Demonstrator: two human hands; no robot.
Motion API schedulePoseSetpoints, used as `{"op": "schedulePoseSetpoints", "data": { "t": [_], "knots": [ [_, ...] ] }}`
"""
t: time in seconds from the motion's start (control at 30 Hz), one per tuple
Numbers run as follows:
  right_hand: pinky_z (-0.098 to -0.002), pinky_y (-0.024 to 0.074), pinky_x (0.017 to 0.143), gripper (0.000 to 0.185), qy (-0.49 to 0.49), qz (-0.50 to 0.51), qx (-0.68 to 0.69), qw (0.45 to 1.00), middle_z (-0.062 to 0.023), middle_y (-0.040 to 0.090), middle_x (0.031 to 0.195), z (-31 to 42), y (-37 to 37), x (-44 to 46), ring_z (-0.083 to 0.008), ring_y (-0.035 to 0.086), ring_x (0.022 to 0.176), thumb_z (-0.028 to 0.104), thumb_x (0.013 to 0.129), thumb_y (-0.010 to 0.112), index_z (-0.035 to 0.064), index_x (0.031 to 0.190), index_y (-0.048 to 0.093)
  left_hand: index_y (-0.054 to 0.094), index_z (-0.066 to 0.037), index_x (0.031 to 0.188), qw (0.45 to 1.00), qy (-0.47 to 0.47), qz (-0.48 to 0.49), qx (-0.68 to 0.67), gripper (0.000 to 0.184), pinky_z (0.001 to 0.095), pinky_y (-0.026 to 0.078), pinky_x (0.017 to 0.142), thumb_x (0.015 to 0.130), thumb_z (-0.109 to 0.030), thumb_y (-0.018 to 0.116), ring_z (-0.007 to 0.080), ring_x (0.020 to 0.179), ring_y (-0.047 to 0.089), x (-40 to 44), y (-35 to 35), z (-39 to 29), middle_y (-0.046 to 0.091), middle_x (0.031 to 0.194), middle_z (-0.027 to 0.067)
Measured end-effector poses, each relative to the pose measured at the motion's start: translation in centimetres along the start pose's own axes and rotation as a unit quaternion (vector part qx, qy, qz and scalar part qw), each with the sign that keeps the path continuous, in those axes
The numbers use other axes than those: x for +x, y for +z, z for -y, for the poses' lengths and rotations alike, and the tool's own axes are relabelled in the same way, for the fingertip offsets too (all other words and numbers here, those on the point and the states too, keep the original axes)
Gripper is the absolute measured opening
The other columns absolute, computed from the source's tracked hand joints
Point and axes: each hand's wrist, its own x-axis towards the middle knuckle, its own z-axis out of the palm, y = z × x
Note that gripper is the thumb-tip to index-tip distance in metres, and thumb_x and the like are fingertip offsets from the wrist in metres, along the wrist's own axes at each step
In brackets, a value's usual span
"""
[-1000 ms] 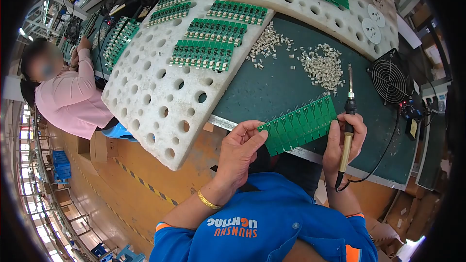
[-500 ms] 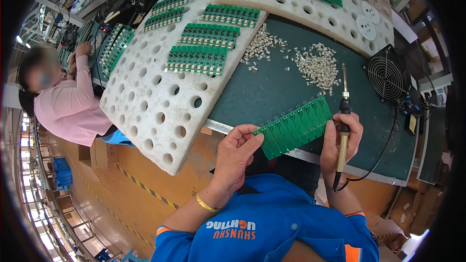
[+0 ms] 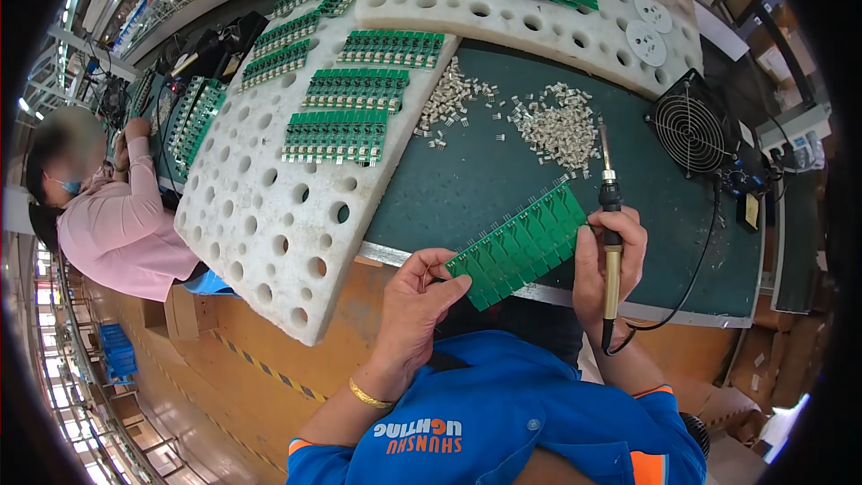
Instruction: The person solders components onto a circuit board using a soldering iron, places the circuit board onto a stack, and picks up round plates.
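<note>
Left hand (image 3: 409, 310): you pinch the circuit board (image 3: 519, 247) by its left end
Right hand (image 3: 590, 289): you grip the soldering iron (image 3: 612, 274), tip upward, beside the board's right end
Circuit board: between your hands, over the desk's (image 3: 467, 189) near edge

The circuit board (image 3: 518, 245) is green, the soldering iron (image 3: 612, 277) gold and black; the desk (image 3: 467, 184) is dark green, its near edge silvery; the shirt (image 3: 494, 404) is blue and orange.
</note>
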Motion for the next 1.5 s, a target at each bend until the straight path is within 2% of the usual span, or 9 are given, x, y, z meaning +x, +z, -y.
{"op": "schedulePoseSetpoints", "data": {
  "t": [0.17,0.23,0.33,0.43,0.57,0.63,0.83,0.93,1.5],
  "knots": [
    [-0.0242,0.0417,0.063,0.027,0.02,-0.008,0.003,1.0,-0.0091,0.054,0.093,0.0,0.1,0.1,-0.0115,0.048,0.071,-0.006,0.082,0.061,0.003,0.106,0.053,0.059,-0.005,0.11,1.0,0.002,0.009,0.009,0.032,0.0137,0.028,0.046,0.081,-0.002,0.071,-0.0017,0.059,0.042,-0.3,0.2,-0.3,0.056,0.082,-0.005],
    [-0.0239,0.0416,0.063,0.027,0.036,-0.01,0.006,0.999,-0.0084,0.054,0.093,0.1,0.1,0.1,-0.0112,0.048,0.071,-0.005,0.082,0.061,0.0034,0.106,0.054,0.059,-0.001,0.115,1.0,0.005,0.004,0.028,0.037,0.0136,0.039,0.064,0.08,0.0,0.071,-0.0002,0.07,0.049,-0.5,0.1,-0.5,0.053,0.083,-0.0052],
    [-0.0233,0.0414,0.063,0.026,0.046,-0.016,0.003,0.999,-0.0074,0.054,0.093,0.2,0.1,0.1,-0.0107,0.048,0.071,-0.005,0.082,0.061,0.004,0.105,0.054,0.06,0.0,0.113,0.997,0.049,0.009,0.051,0.033,0.0136,0.039,0.066,0.082,0.0,0.07,-0.0001,0.071,0.048,-0.4,-1.0,-0.2,0.051,0.08,-0.006],
    [-0.0234,0.0416,0.063,0.024,0.051,-0.014,0.011,0.999,-0.0075,0.054,0.092,0.2,0.1,0.1,-0.0108,0.048,0.071,-0.004,0.083,0.062,0.0038,0.104,0.054,0.062,-0.003,0.109,0.993,0.078,-0.008,0.09,0.027,0.0157,0.028,0.049,0.084,-0.007,0.07,-0.0012,0.059,0.039,-0.2,-1.2,-0.5,0.049,0.07,-0.0089],
    [-0.0238,0.0416,0.063,0.024,0.037,-0.013,0.011,0.999,-0.0077,0.054,0.092,0.1,0.2,0.1,-0.0113,0.048,0.071,-0.003,0.083,0.062,0.0033,0.104,0.054,0.064,-0.003,0.104,0.988,0.108,-0.039,0.105,0.021,0.0153,0.028,0.052,0.085,-0.011,0.07,-0.0009,0.059,0.038,0.3,-0.2,-1.0,0.044,0.067,-0.0101],
    [-0.024,0.0416,0.063,0.023,0.037,-0.013,0.011,0.999,-0.0081,0.054,0.092,0.1,0.1,0.2,-0.0114,0.048,0.071,-0.003,0.083,0.062,0.0031,0.104,0.054,0.066,-0.002,0.101,0.97,0.162,-0.035,0.176,0.02,0.0173,0.036,0.061,0.084,-0.011,0.071,0.0014,0.069,0.041,0.8,-0.3,-0.8,0.046,0.076,-0.0067],
    [-0.0248,0.0417,0.064,0.023,-0.014,0.01,0.002,1.0,-0.0101,0.054,0.092,0.0,-0.1,0.2,-0.0132,0.049,0.071,-0.004,0.083,0.062,0.0018,0.104,0.054,0.066,-0.006,0.101,0.885,0.233,-0.013,0.403,0.028,0.017,0.032,0.059,0.078,-0.017,0.076,0.0028,0.066,0.036,1.5,1.7,-1.9,0.049,0.084,-0.0036],
    [-0.026,0.0426,0.065,0.023,-0.014,0.012,0.023,1.0,-0.0106,0.054,0.092,-0.1,-0.2,0.0,-0.0147,0.05,0.072,-0.004,0.083,0.062,0.0014,0.104,0.054,0.067,-0.006,0.099,0.87,0.248,0.019,0.426,0.027,0.0187,0.033,0.059,0.077,-0.017,0.077,0.0036,0.066,0.037,1.8,2.1,-2.2,0.05,0.083,-0.0033],
    [-0.0304,0.0456,0.068,0.027,-0.052,0.02,0.006,0.998,-0.0122,0.057,0.089,0.2,-0.3,0.0,-0.0196,0.054,0.077,-0.005,0.083,0.063,0.0032,0.106,0.053,0.064,-0.005,0.09,0.945,0.13,0.058,0.294,0.011,0.016,0.031,0.055,0.083,-0.01,0.071,-0.0013,0.064,0.037,2.0,2.7,-2.0,0.048,0.072,-0.0085]
  ]
}}
